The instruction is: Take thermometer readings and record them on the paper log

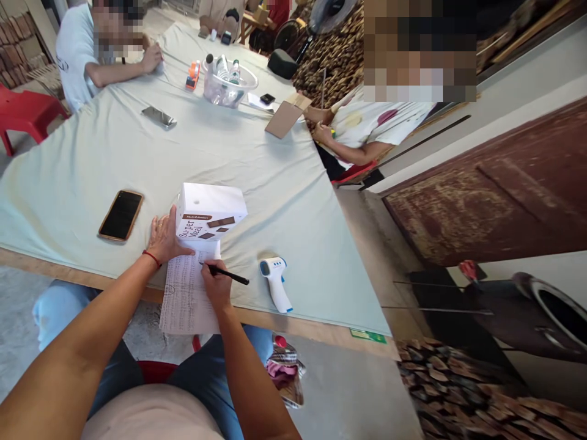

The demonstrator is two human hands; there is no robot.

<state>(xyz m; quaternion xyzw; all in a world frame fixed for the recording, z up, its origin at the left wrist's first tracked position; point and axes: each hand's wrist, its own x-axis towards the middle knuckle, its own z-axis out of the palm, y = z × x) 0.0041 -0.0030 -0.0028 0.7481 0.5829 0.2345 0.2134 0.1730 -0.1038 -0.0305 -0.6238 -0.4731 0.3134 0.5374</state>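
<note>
My right hand is closed around a black pen and rests on a sheet of paper covered in handwritten lines. Part of that sheet hangs over the table's near edge. My left hand, a red string on its wrist, lies with the thumb stretched over the top of the paper and the other fingers reaching along the left side of a white box. The box stands at the paper's far end and bears the words "Super Meal". Right of my pen hand lies a white and blue infrared thermometer.
A phone lies left of my hands, another phone farther off. Beyond stand a clear tub of bottles, an orange tape dispenser and a cardboard piece. One person sits far left, another at the right edge.
</note>
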